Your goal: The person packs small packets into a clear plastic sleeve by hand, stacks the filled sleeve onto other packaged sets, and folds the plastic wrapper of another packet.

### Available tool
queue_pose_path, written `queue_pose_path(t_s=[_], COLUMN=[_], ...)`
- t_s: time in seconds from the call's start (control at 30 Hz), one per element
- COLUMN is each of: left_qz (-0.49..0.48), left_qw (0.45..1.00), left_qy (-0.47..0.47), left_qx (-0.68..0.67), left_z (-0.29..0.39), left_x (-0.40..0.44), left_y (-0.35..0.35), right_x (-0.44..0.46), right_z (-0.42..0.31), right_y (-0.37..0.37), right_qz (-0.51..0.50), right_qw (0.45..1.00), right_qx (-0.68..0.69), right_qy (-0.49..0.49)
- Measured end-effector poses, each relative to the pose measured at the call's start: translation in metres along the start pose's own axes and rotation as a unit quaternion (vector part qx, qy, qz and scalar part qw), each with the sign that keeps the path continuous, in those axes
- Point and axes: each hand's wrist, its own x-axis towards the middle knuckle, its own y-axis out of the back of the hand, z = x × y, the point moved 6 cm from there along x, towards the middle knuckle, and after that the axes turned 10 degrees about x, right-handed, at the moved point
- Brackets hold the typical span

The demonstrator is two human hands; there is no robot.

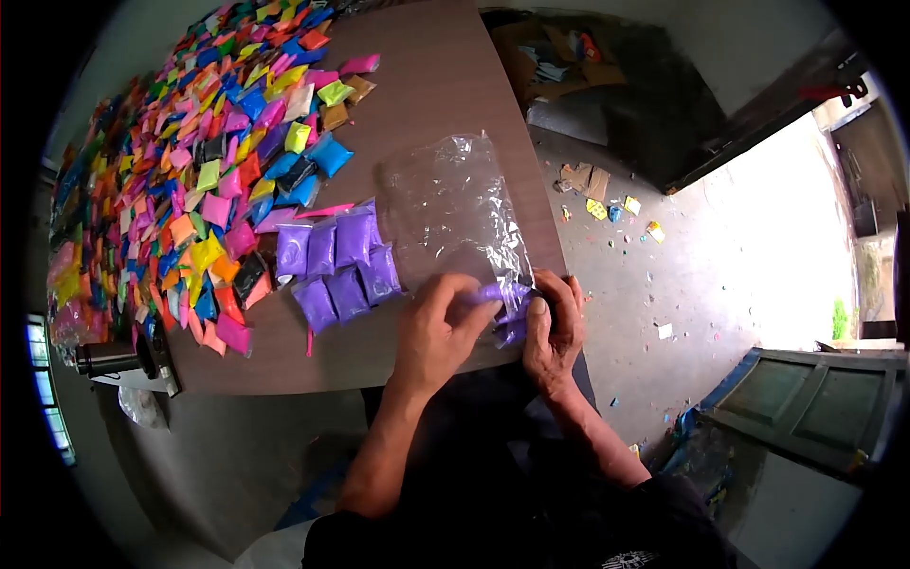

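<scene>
Near the table's front right corner, my left hand point(444, 327) and my right hand point(557, 327) are both closed around purple packets point(512, 327) at the mouth of a clear plastic bag point(450, 190). The bag lies flat and crinkled, stretching away from me. My left thumb and fingers pinch the left side of the packets; my right thumb presses on the right side. How far the packets sit inside the bag is hidden by my fingers. Left of my left hand lies a group of several purple packets point(346, 289) in two rough rows, with a pink strip point(325, 211) behind.
A large heap of small multicoloured packets point(204, 161) covers the left of the brown table point(427, 76). A dark cylindrical object point(109, 359) stands at the left edge. Scraps point(595, 209) litter the floor to the right, near an open cardboard box point(559, 57) and a panelled door point(806, 403).
</scene>
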Motion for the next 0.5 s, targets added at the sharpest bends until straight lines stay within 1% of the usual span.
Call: queue_pose_path(t_s=[0.07,0.13,0.2,0.23,0.3,0.43,0.5], left_qz=[-0.035,-0.055,-0.048,-0.048,-0.049,-0.057,-0.079], left_qw=[0.986,0.986,0.971,0.971,0.956,0.95,0.967], left_qy=[-0.134,-0.131,-0.193,-0.193,-0.222,-0.222,-0.175], left_qx=[0.087,0.086,0.133,0.133,0.187,0.211,0.167], left_z=[0.015,0.013,0.018,0.018,0.023,0.022,0.017], left_x=[0.0,0.0,0.003,0.004,0.004,0.008,0.008], left_y=[0.002,0.005,0.006,0.005,0.0,-0.003,-0.004], right_x=[0.0,-0.001,-0.002,-0.003,-0.002,-0.003,-0.002], right_z=[0.002,-0.001,-0.001,0.0,0.001,0.002,0.002], right_y=[-0.001,0.001,0.0,0.0,0.0,0.0,0.0], right_qz=[-0.004,-0.012,-0.006,-0.007,-0.011,-0.017,-0.015], right_qw=[1.0,1.0,1.0,1.0,1.0,1.0,1.0], right_qx=[0.017,0.018,0.004,0.004,0.001,-0.007,-0.004], right_qy=[0.001,-0.003,-0.005,-0.005,-0.005,-0.005,-0.016])
